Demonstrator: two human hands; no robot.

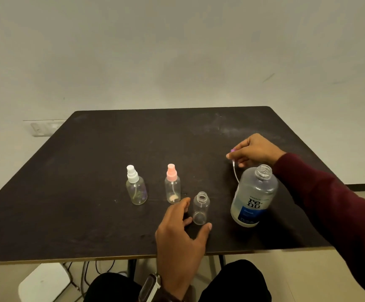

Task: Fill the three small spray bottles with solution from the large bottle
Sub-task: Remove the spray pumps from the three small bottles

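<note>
Your left hand (182, 227) sits low at centre frame, palm down, fingers spread and loosely curled with thumb apart, closed on nothing, a watch on its wrist at the bottom edge. Your right hand (252, 150), in a maroon sleeve reaching from the right edge, pinches something small right of centre.

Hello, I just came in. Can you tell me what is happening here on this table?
A person is sitting at a dark table refilling small spray bottles. The right hand holds a purple sprayer top, with its tube hanging down, above the table. The left hand rests beside the open small bottle, which looks empty. The large solution bottle stands uncapped. The white-capped bottle and the pink-capped bottle are closed.
</note>
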